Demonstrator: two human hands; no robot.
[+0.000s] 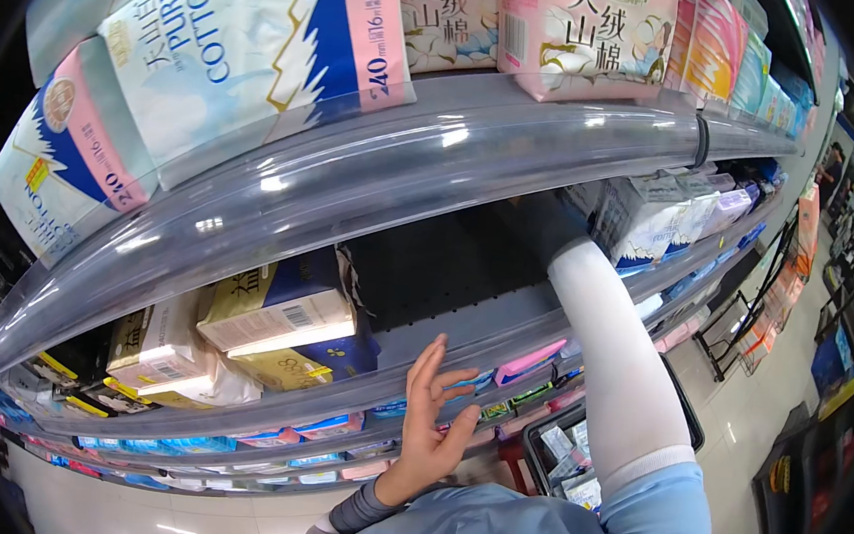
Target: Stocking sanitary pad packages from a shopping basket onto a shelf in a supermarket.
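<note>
My left hand (432, 418) is raised in front of the middle shelf (460, 318), fingers apart and holding nothing. My right arm, in a white sleeve (609, 341), reaches deep into this shelf. Its hand is hidden in the shadow at the back, so what it touches does not show. Just right of that forearm stand white and blue packs of sanitary pads (645, 216). Left of the bare dark shelf part lie stacked gold, white and navy packs (280, 316), the nearest goods to my left hand on that level.
A clear plastic shelf guard (437, 136) curves across above my arms. Behind it, white-blue pad packs (256, 43) and pink packs (588, 35) fill the upper shelf. A black basket (533, 445) holding small packs stands below my right arm. A wire rack (750, 315) is at right.
</note>
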